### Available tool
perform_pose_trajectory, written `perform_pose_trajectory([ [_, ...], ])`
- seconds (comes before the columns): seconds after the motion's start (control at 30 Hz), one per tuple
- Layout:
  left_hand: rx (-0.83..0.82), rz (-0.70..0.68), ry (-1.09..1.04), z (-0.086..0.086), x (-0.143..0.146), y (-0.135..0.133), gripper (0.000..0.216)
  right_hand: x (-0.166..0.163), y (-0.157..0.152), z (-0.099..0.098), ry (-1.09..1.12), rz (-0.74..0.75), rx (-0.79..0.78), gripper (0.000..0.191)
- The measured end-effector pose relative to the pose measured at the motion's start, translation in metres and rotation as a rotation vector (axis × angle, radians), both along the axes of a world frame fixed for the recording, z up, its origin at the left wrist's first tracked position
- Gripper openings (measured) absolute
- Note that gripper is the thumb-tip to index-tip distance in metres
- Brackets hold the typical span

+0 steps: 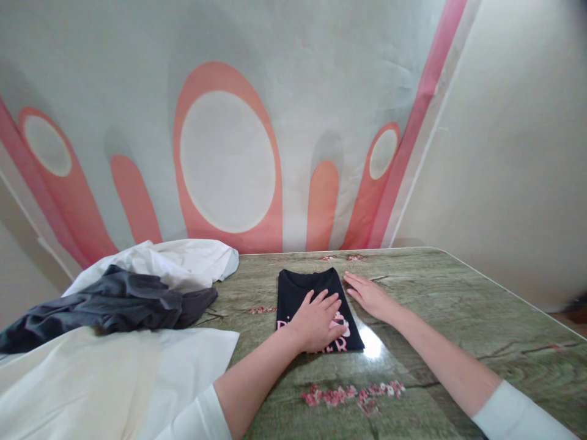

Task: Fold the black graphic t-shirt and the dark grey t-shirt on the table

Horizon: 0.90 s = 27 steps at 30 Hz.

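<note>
A black T-shirt (293, 290), folded into a neat rectangle, lies on the table with its neckline toward the far edge. Pink lettering and a print show on its lower half, partly covered by my hand. My left hand (318, 321) rests flat on the shirt's front, fingers spread. Just right of the shirt, my right hand (369, 296) lies with fingers stretched out, its fingertips near the shirt's upper right edge; whether they touch it I cannot tell. Neither hand grips anything.
At the left, a loose pile holds a white cloth (183, 260), a dark grey garment (123, 302) and a cream-white cloth (82, 379). The wood-patterned table (458, 305) has pink flower prints and a glare spot. Behind it stands a wall backdrop (293, 91) with orange-pink shapes.
</note>
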<state>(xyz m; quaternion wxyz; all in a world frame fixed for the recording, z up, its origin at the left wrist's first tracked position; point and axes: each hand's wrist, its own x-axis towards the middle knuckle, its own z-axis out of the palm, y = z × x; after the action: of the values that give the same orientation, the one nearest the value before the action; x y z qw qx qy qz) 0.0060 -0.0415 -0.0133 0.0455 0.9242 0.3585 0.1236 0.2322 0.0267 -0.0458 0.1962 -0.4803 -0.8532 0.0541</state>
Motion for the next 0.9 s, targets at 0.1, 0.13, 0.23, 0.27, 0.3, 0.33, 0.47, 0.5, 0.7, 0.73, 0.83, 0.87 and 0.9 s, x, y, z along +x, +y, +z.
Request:
perform_pose_trajectory([
  [0.1,0.003,0.007,-0.005,-0.001,0.0,0.0,0.058,-0.002,-0.014,0.002,0.041,0.028,-0.002,0.045],
  [0.13,0.003,0.01,-0.008,-0.001,0.001,0.0,0.059,-0.005,-0.021,0.002,0.035,0.053,-0.015,0.046],
  [0.23,-0.003,0.02,-0.026,0.0,0.002,0.0,0.064,-0.015,-0.038,0.004,-0.029,0.114,-0.075,0.051],
  [0.27,-0.012,0.02,-0.032,0.001,0.002,0.001,0.065,-0.017,-0.042,0.005,-0.053,0.116,-0.096,0.053],
  [0.3,-0.025,0.019,-0.036,0.002,0.001,0.002,0.065,-0.019,-0.045,0.007,-0.071,0.108,-0.114,0.056],
  [0.33,-0.04,0.021,-0.038,0.003,-0.001,0.002,0.065,-0.02,-0.047,0.008,-0.085,0.095,-0.129,0.058],
  [0.47,-0.076,0.085,-0.06,0.004,-0.019,0.008,0.063,-0.021,-0.048,0.014,-0.109,0.077,-0.159,0.059],
  [0.5,-0.074,0.109,-0.075,0.003,-0.026,0.009,0.063,-0.021,-0.048,0.014,-0.109,0.081,-0.161,0.059],
  [0.7,-0.08,0.271,-0.121,-0.01,-0.071,0.021,0.06,-0.015,-0.045,0.009,-0.073,0.104,-0.189,0.053],
  [0.73,-0.081,0.32,-0.111,-0.012,-0.078,0.023,0.059,-0.014,-0.044,0.007,-0.061,0.111,-0.188,0.052],
  [0.83,-0.087,0.463,-0.061,-0.012,-0.095,0.026,0.053,-0.011,-0.042,0.004,-0.018,0.123,-0.159,0.05],
  [0.87,-0.09,0.5,-0.045,-0.01,-0.099,0.024,0.052,-0.012,-0.042,0.003,0.002,0.121,-0.141,0.049],
  [0.9,-0.087,0.529,-0.029,-0.007,-0.101,0.02,0.05,-0.013,-0.044,0.004,0.023,0.121,-0.125,0.048],
])
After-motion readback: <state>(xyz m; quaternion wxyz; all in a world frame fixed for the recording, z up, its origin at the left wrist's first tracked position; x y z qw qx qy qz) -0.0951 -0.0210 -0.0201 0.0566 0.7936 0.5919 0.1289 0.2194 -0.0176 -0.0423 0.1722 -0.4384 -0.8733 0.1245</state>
